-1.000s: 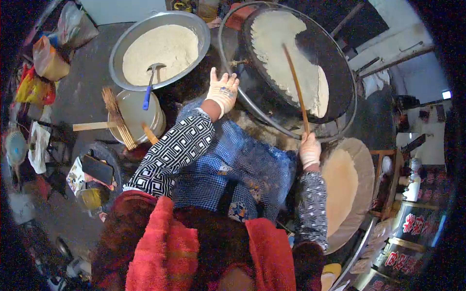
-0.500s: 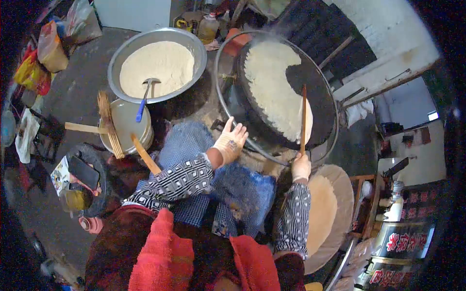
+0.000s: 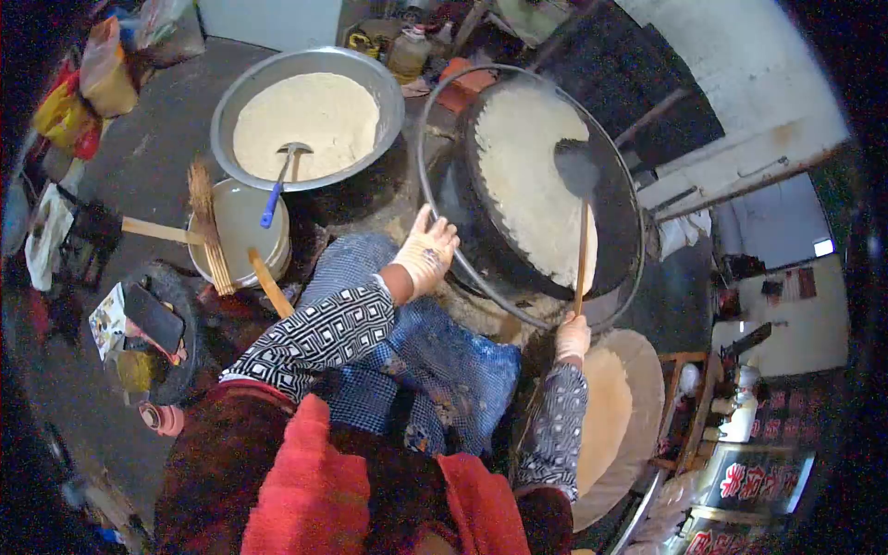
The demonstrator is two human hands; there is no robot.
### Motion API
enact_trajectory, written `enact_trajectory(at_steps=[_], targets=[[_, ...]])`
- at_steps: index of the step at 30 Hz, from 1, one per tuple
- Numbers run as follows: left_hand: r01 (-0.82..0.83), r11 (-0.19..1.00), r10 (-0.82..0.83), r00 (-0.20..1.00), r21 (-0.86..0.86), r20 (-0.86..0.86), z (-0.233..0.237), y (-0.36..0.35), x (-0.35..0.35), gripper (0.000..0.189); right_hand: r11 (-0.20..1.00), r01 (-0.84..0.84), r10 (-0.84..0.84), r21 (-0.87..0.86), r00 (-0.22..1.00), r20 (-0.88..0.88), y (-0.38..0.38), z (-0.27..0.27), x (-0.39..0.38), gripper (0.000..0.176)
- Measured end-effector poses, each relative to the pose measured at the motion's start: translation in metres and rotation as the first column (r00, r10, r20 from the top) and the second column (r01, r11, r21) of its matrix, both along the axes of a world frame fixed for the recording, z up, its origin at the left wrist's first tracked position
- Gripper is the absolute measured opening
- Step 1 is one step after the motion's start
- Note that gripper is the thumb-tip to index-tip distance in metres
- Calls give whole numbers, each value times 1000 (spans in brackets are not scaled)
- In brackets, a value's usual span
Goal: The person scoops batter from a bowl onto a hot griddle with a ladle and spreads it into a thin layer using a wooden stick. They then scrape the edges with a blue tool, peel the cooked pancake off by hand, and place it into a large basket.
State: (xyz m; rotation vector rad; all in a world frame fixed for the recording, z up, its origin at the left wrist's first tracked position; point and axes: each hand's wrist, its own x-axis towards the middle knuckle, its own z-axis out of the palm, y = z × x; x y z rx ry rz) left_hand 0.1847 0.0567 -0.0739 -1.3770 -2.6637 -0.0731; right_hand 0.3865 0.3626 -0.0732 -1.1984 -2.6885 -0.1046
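A round dark griddle (image 3: 606, 231) with a layer of pale batter (image 3: 532, 176) sits inside a large metal hoop (image 3: 481, 285). Bare dark surface shows at the griddle's right side. My right hand (image 3: 573, 337) is closed around the lower end of a long wooden stick (image 3: 583, 250), whose far end lies over the batter's edge. At the hoop's lower left, my left hand (image 3: 428, 252) rests by the rim with its fingers apart and nothing held. Both hands have pale coverings that leave fingertips showing.
A metal basin (image 3: 222, 125) of pale batter holds a blue-handled scraper (image 3: 275, 196). Below it stands a bucket (image 3: 283, 242) with a brush (image 3: 206, 217) and wooden sticks across it. A thin round flatbread (image 3: 606, 407) lies at right. A phone (image 3: 155, 319) is at left.
The stick's far end has moved down and slightly right. My left hand has shifted slightly left along the hoop. The whole view has shifted a little.
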Motion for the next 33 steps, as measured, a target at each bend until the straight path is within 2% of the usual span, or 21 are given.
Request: enact_trajectory(at_steps=[1, 2, 3, 5, 6, 7, 9, 10, 13, 15, 16, 17, 19, 21, 23, 24, 25, 27, 29, 31, 33], targets=[[-8, 1000, 8, 1000, -10, 12, 7, -4, 1, 41, 1000, -9, 9, 8, 1000, -16, -1, 9, 0, 32], [-27, 999, 28, 999, -33, 22, 2, -1, -4, 40, 999, -4, 5, -36, 1000, 15, -1, 17, -4, 32], [-37, 999, 37, 999, 11, -30, -13, 1, -10, 39, 998, 3, -5, -65, 999, -33, -16, 32, -11, 33], [-68, 997, 67, 998, 47, 6, -12, -1, -17, 38, 995, -100, 99, -4, 990, -100, -29, 23, -6, 29], [-78, 996, 77, 997, 35, 26, -7, -4, -19, 37, 967, -230, 239, 107, 968, -78, -36, 14, 1, 27], [-96, 995, 95, 995, 16, 42, -2, -7, -21, 38, 955, -245, 254, 168, 967, -36, -20, -22, 7, 28], [-104, 993, 105, 994, 48, -15, -6, -9, -30, 41, 999, 12, -10, 33, 998, -60, -18, -16, 15, 29], [-120, 992, 121, 992, -26, 40, -1, -9, -34, 44, 994, 100, -99, 36, 995, -22, -5, -16, 14, 32], [-170, 980, 172, 985, -98, 11, 4, -10, -46, 47, 997, -8, 14, 77, 997, -81, -11, -1, 4, 32], [-253, 965, 250, 967, -67, -54, -4, -4, -45, 50, 994, -62, 63, 90, 998, -14, -34, 5, 3, 30], [-222, 974, 221, 975, -50, -26, 6, -1, -33, 49, 998, -66, 64, 14, 993, 98, -37, 2, 6, 30], [-183, 982, 184, 983, -42, 2, 15, 3, -16, 49, 999, 52, -53, 15, 996, 76, -33, -5, 7, 30], [24, 991, -27, 999, 129, 26, 10, 12, 17, 48, 992, 121, -120, 32, 992, -24, -15, -11, 8, 30], [131, 981, -131, 991, 143, -15, 4, 10, 42, 47, 997, 78, -77, 21, 996, -37, -19, -5, 4, 30], [115, 982, -107, 992, 153, -64, -13, 12, 37, 46, 1000, 12, -12, -6, 1000, -22, -38, 15, -2, 29], [92, 982, -77, 992, 168, -95, -20, 14, 37, 45, 997, -51, 49, 56, 998, 34, -37, 6, 2, 29], [60, 992, -52, 996, 114, -74, -11, 11, 37, 43, 998, -40, 38, 51, 998, 48, -29, -5, 10, 29], [87, 996, -78, 980, 38, -184, -13, 6, 29, 45, 990, 34, -27, 140, 999, -47, -10, -17, 16, 30], [81, 996, -72, 983, 47, -170, -23, 6, 23, 45, 997, 38, -34, 68, 998, -47, -16, 0, 6, 32], [73, 995, -62, 986, 64, -156, -24, 7, 14, 46, 999, -39, 40, 18, 998, -48, -32, 10, 1, 32], [38, 999, -35, 995, 29, -89, -22, 5, 10, 47, 971, -230, 222, -65, 969, -111, -72, 23, 6, 31]])
